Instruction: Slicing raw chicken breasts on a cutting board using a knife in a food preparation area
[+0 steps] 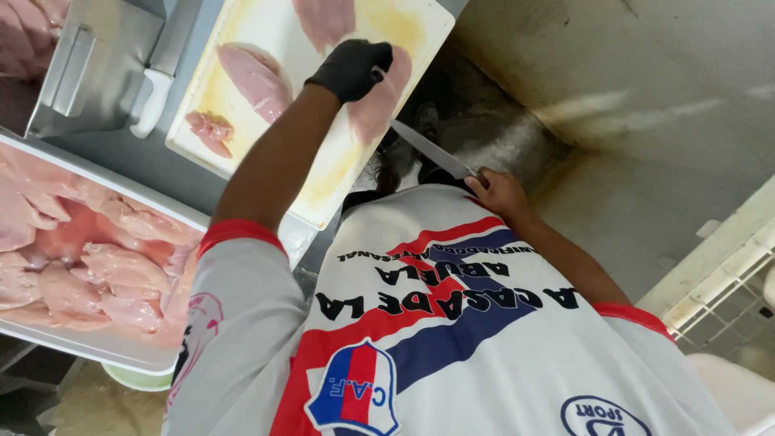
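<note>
- The left hand (351, 69), in a black glove, presses down on a pale pink chicken fillet (378, 101) at the near edge of the white cutting board (242, 24); its fingers curl together over the meat.
- The right hand (500, 192), bare, has its fingers wrapped tight around the handle of a long knife (428, 149), and the blade runs up toward the fillet under the gloved hand.
- The blade's tip is hidden by the glove and the meat, so I can't tell how far in it sits.
- More on the board: a second fillet (254, 77) to the left, a small scrap (210, 129) near the corner, another piece (323, 20) at the top.
- Off to the left, a white tray (105, 343) heaped with raw chicken.
- Above that, a metal scale (97, 64) on the grey counter.
</note>
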